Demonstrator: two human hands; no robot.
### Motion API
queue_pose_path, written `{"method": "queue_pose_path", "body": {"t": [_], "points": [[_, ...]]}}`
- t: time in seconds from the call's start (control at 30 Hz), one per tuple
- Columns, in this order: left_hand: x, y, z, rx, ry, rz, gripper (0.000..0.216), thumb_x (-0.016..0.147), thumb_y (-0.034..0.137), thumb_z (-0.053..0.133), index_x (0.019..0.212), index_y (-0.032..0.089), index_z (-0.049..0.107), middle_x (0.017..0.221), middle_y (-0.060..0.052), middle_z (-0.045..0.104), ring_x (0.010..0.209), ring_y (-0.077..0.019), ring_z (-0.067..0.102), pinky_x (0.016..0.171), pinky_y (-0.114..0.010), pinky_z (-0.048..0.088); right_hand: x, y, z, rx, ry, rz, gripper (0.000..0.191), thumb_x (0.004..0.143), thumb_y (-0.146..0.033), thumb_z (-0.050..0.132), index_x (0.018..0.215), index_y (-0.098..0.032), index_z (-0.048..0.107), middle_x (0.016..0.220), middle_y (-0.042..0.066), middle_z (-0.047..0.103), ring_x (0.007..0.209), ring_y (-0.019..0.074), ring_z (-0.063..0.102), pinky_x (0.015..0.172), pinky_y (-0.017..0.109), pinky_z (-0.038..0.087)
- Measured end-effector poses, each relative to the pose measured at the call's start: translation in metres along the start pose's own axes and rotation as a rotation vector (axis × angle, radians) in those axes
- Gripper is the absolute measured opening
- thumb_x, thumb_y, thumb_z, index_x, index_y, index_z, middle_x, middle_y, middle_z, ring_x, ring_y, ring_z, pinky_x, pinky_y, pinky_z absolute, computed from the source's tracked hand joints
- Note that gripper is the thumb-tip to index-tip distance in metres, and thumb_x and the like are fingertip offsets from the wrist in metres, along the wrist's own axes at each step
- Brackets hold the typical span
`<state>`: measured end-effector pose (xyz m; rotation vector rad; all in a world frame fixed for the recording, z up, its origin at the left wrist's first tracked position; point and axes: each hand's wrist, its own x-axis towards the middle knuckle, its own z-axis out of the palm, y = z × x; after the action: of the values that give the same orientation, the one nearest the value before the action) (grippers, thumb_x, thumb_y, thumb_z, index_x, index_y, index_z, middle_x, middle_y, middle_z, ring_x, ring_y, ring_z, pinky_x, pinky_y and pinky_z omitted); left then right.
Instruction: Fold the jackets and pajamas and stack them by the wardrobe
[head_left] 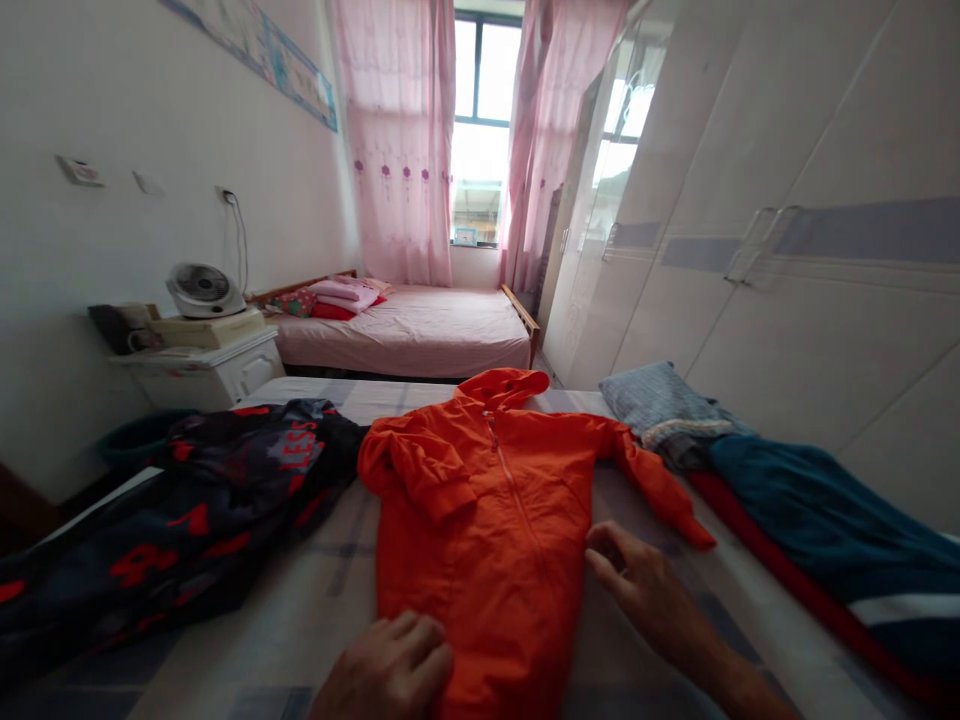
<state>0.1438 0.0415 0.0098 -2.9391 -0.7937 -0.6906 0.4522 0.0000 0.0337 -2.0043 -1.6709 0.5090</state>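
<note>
Orange hooded jacket (487, 500) | spread flat, zip up, mid-bed (315, 610), for smoothing | left hand (386, 670) loosely curled, empty, pressing hem | right hand (637, 585) open, pinning side edge | dark printed garment (187, 510) left of jacket | blue blanket (817, 520) right.

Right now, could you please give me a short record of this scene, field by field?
Setting: bedroom, bed in front, second bed by the window.
Main item: orange hooded jacket, zipped, laid flat on the near bed.
Left hand: rests on the jacket's lower left edge.
Right hand: fingers touch the jacket's right side.
Left of jacket: dark garment with red print.
Right of jacket: blue blanket, grey folded cloth.
Nightstand: small fan.
</note>
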Motion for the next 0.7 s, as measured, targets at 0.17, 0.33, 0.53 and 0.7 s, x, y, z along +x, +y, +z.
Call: {"method": "queue_pose_path", "body": {"t": [0.17, 0.33, 0.53, 0.7], "points": [[0.057, -0.004, -0.044, -0.375, 0.052, -0.399, 0.016, 0.081, 0.016, 0.042, 0.085, 0.019, 0.057, 0.080, 0.000, 0.063, 0.072, -0.0149, 0.059, 0.064, -0.023, 0.042, -0.039, -0.026, 0.019, 0.110, -0.016, -0.259, 0.087, 0.072, -0.040, 0.065, 0.144, -0.022, 0.018, 0.146, 0.015, 0.032, 0.128, 0.0293, 0.041, 0.096, 0.043, 0.043], [0.117, -0.010, -0.081, -0.494, 0.241, -0.455, 0.019, 0.086, 0.026, 0.042, 0.079, 0.018, 0.058, 0.072, 0.003, 0.061, 0.070, -0.0141, 0.055, 0.067, -0.024, 0.038, -0.042, -0.060, 0.057, -0.004, 0.356, -0.326, 0.109, 0.066, -0.030, 0.070, 0.147, -0.021, -0.003, 0.152, 0.017, 0.013, 0.138, 0.0359, 0.017, 0.102, 0.056, 0.033], [0.145, 0.004, -0.084, -0.551, 0.284, -0.352, 0.026, 0.088, 0.028, 0.041, 0.072, 0.017, 0.059, 0.068, 0.004, 0.060, 0.069, -0.0122, 0.053, 0.068, -0.023, 0.037, -0.006, -0.089, 0.054, -0.089, 0.620, -0.230, 0.092, 0.079, -0.042, 0.057, 0.146, -0.011, 0.003, 0.151, 0.022, 0.015, 0.137, 0.0364, 0.018, 0.101, 0.057, 0.032], [0.144, -0.003, -0.093, -0.453, 0.323, -0.348, 0.026, 0.088, 0.030, 0.043, 0.078, 0.016, 0.063, 0.071, 0.004, 0.062, 0.070, -0.0121, 0.055, 0.068, -0.022, 0.037, 0.026, -0.067, 0.015, -0.297, 0.626, -0.170, 0.053, 0.084, -0.020, 0.042, 0.135, -0.008, 0.035, 0.135, 0.020, 0.047, 0.125, 0.0333, 0.041, 0.098, 0.049, 0.035]]}}
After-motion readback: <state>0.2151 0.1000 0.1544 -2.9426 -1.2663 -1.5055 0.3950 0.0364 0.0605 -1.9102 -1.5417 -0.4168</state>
